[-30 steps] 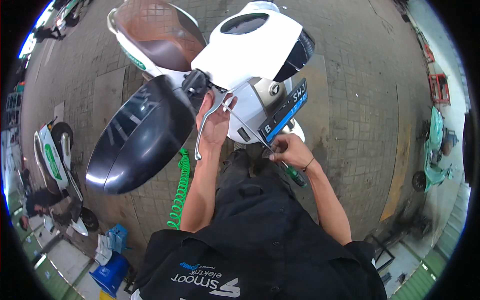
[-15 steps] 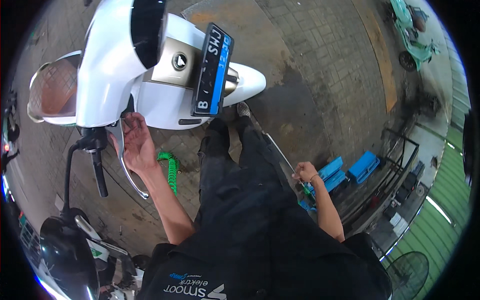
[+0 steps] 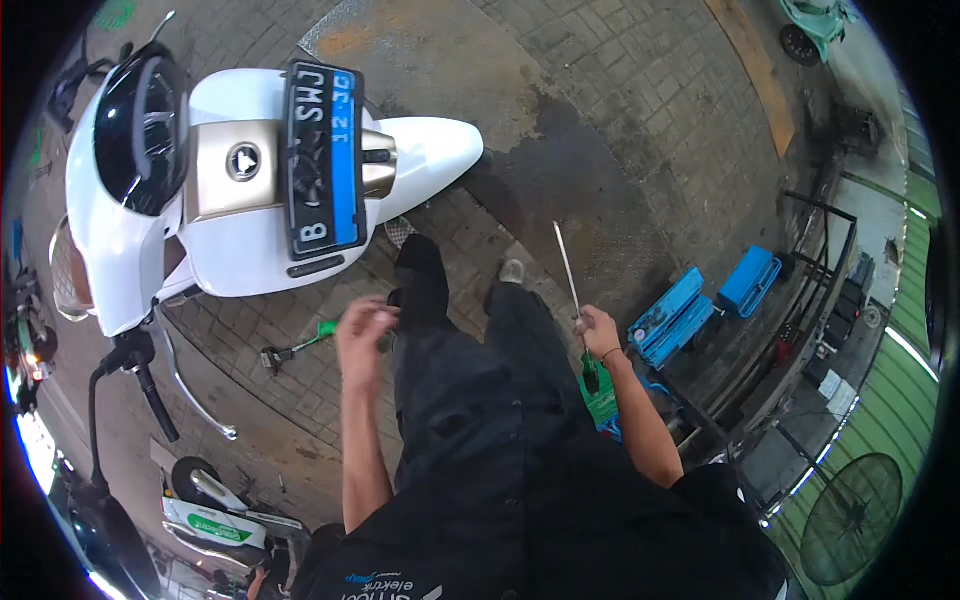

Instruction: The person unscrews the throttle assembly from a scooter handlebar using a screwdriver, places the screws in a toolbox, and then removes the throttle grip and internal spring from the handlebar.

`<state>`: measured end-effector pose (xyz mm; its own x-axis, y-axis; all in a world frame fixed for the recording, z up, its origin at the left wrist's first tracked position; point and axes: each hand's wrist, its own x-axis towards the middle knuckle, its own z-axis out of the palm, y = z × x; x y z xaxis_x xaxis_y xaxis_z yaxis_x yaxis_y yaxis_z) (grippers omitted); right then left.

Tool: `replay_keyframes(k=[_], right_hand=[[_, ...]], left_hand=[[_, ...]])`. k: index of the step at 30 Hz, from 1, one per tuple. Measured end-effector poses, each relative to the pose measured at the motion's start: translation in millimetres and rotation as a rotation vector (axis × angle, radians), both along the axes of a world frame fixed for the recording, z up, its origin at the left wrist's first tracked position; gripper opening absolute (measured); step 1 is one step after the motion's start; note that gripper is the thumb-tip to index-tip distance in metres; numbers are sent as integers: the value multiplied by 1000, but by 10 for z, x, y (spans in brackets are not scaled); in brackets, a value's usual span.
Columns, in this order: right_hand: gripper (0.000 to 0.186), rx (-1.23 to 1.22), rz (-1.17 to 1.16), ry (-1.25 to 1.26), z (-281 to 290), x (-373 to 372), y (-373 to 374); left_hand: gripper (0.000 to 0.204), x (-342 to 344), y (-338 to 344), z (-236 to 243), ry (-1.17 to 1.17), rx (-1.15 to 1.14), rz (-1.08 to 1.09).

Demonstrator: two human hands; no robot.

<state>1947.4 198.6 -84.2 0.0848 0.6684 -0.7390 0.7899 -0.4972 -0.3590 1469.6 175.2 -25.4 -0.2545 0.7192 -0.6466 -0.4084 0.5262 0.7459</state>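
My right hand (image 3: 600, 332) is closed round a long screwdriver (image 3: 567, 262), its thin metal shaft pointing forward and its dark green handle below the fist. Over the paving in front of my left thigh, my left hand (image 3: 366, 335) hangs free of the scooter, its fingers blurred and partly bent. To the left stands a white scooter (image 3: 240, 262) with a beige front panel and a black and blue number plate (image 3: 325, 165). Its silver brake lever (image 3: 185, 385) and black handlebar grip (image 3: 155, 405) are nearest to my left forearm.
Two blue toolboxes (image 3: 668, 322) lie at the right, beside a dark metal frame (image 3: 800, 330). A tool with a green end (image 3: 283, 356) rests on the paving. At the lower right is a fan (image 3: 850, 520); another scooter (image 3: 215, 520) stands lower left, a mint one (image 3: 815, 30) far right.
My left hand has come away from beside the brake lever and moved right. The white scooter now appears farther left as the view shifted. The screwdriver stays in my right hand.
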Motion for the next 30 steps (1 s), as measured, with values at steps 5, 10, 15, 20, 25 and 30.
replay_keyframes(k=[5, 10, 15, 20, 25, 30], right_hand=[[14, 95, 146, 309, -13, -489, 188], [21, 117, 219, 420, -508, -301, -22], [24, -3, 35, 586, -1545, 724, 25], [15, 231, -217, 139, -3868, 2211, 452], [16, 396, -397, -303, -5685, 3389, 1021], [17, 480, -391, -426, -6344, 3387, 1303]], left_hand=[[12, 1408, -78, -567, -121, -69, -244], [6, 2606, 49, -1172, -545, -124, 50], [6, 3578, 310, -1958, -285, -34, 33], [7, 4029, 550, -2994, 139, -11, -264], [10, 4526, 529, -3543, 393, 11, -428], [11, 4527, 553, -3874, 357, 26, -486]])
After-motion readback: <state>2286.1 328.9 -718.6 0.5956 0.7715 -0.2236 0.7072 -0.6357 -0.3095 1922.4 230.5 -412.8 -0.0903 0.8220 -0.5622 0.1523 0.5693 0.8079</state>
